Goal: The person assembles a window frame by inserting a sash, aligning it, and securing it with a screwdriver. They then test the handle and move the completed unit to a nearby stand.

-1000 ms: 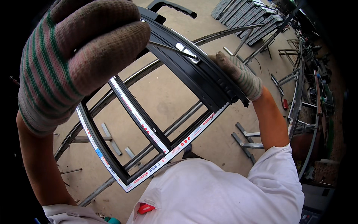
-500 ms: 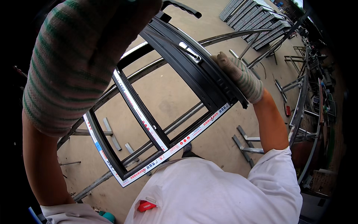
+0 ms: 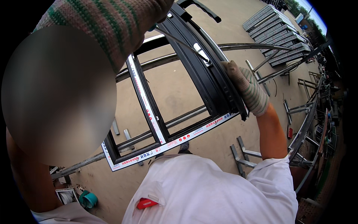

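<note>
A dark window frame [image 3: 218, 80] edged with white printed protective film lies in front of me on metal rails. My left hand [image 3: 125, 28], in a striped knitted glove, is closed at the upper left around a screwdriver [image 3: 179, 42]; its handle is mostly hidden in the glove. The long thin shaft slants down to a silver metal fitting [image 3: 199, 48] set in the frame's dark profile, and its tip meets the fitting's lower end. On the right, my gloved right hand [image 3: 248, 87] grips the frame's outer edge, its fingers hidden behind the profile.
A black handle [image 3: 204, 10] juts beyond the frame's far end. Stacked film-wrapped profiles [image 3: 276, 35] lie at the far right, with metal stands [image 3: 244, 155] nearer. A teal bucket [image 3: 88, 199] stands at lower left. A blurred oval covers part of my left arm.
My left hand has shifted up and right, bringing the screwdriver shaft into clearer view. The frame appears farther right in the picture as the view shifts. My right hand keeps its hold.
</note>
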The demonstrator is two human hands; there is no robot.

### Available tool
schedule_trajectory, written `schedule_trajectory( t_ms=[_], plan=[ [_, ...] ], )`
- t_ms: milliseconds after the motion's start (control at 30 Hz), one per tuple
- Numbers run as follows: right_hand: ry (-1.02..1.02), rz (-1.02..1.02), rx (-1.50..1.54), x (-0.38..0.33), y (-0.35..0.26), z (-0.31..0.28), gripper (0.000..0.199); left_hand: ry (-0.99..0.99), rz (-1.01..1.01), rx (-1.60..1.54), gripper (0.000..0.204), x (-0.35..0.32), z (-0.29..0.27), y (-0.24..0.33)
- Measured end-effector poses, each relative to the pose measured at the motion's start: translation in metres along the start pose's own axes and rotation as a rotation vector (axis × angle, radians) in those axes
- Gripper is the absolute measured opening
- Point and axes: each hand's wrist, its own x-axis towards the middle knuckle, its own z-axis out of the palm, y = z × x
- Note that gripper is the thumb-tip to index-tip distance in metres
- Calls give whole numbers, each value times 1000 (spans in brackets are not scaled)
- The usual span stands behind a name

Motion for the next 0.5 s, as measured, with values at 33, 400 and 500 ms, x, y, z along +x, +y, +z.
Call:
schedule_trajectory(
  t_ms=[33,400,500],
  plan=[
    [-5,15,4,-2,-5,3,69,6,-31,-9,25,-1,2,2],
    [-143,39,-26,-7,-20,10,60,110,-148,-42,31,7,4,4],
    [-113,90,-52,-11,-24,25,67,222,-48,23,33,-4,7,-7]
  ],
)
